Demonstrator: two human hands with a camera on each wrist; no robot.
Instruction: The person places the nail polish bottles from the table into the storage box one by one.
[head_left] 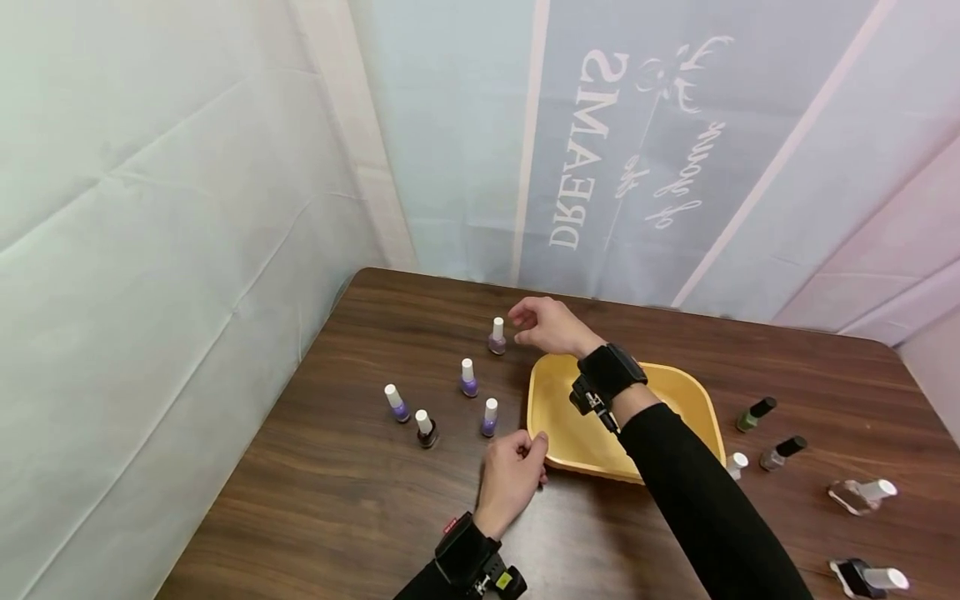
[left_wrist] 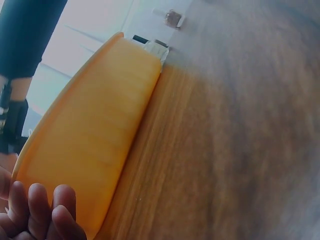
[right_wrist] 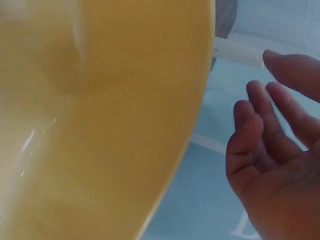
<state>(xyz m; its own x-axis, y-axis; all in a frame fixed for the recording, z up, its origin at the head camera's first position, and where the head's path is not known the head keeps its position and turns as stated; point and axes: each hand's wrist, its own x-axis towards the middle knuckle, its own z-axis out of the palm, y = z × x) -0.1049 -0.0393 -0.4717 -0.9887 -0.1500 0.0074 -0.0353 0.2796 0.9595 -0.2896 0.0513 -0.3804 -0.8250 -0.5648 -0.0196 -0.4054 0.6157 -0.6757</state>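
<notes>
Hanging just beside a small nail-polish bottle, the right grip has nothing in it: thumb and fingers are parted and gently bent, with room between them. From where I stand, the bottle is upright on the table, off the far left corner of the yellow tray, a narrow gap between it and the fingertips. It lies to the left of that grip, on the side the fingers face. In the right wrist view its white cap comes right up by the thumb tip; whether they touch there I cannot tell.

I'd expect the bottle to be light but dense for its size, rigid all round, with glass that could turn slick under a damp finger and might chip if knocked hard. The cap looks the best handle: slim, straight-sided and raised well clear of the table, so thumb and forefinger could meet round it. A nudge low down would probably skate it; one higher up might topple it.

The left grip pinches the tray's near left corner, thumb at the rim, fingers bent against the outer wall. The tray looks like thin plastic, light and slightly springy, easiest held by its lip.
</notes>
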